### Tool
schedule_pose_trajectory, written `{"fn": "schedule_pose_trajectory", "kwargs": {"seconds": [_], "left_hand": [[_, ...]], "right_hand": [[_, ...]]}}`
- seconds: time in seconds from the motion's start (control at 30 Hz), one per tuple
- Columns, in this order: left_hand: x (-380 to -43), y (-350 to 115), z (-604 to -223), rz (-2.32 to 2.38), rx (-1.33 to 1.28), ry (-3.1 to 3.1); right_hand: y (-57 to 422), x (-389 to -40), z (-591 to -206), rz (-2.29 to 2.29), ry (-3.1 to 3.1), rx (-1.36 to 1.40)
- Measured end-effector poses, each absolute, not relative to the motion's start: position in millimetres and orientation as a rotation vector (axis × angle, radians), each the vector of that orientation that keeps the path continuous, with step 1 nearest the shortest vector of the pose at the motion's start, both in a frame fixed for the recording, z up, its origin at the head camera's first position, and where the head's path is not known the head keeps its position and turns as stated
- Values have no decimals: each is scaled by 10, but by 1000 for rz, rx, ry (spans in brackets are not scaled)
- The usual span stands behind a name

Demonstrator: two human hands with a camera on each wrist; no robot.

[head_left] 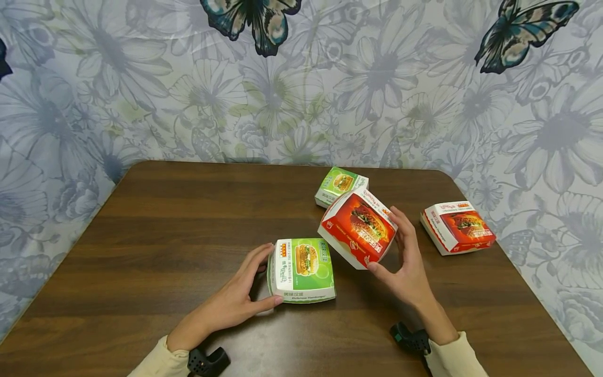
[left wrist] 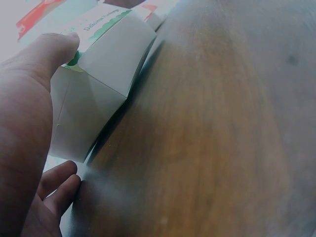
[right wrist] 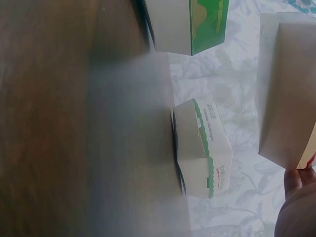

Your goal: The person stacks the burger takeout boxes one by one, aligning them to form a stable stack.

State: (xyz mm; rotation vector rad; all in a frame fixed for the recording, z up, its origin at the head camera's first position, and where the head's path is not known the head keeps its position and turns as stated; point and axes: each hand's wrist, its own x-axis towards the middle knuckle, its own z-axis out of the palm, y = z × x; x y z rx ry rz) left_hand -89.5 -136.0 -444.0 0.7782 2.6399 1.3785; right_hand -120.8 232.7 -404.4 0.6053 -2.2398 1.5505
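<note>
My right hand [head_left: 407, 267] grips a red burger box [head_left: 360, 228] between thumb and fingers, and the box is tilted. In the right wrist view its plain side [right wrist: 291, 89] hangs off the table, with fingertips at its lower corner. A green burger box [head_left: 306, 269] lies on the table in front of my left hand [head_left: 235, 301]. That hand holds its left side, thumb at the near corner and fingers at the far one. The left wrist view shows the thumb [left wrist: 59, 47] pressed on the printed edge of the box [left wrist: 113, 54].
Behind the held red box, a second green burger box [head_left: 341, 183] stands near the table's far edge, partly covered by it. Another red burger box [head_left: 459, 228] lies at the right edge of the brown table [head_left: 165, 225]. A flowered cloth [head_left: 282, 104] with butterflies hangs behind.
</note>
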Motion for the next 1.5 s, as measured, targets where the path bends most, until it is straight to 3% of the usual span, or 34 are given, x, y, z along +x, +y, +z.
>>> {"fn": "schedule_pose_trajectory", "kwargs": {"seconds": [1.5], "left_hand": [[-891, -1369, -4427, 1382, 768, 2613]], "right_hand": [[2104, -1090, -4084, 1614, -2302, 808]]}}
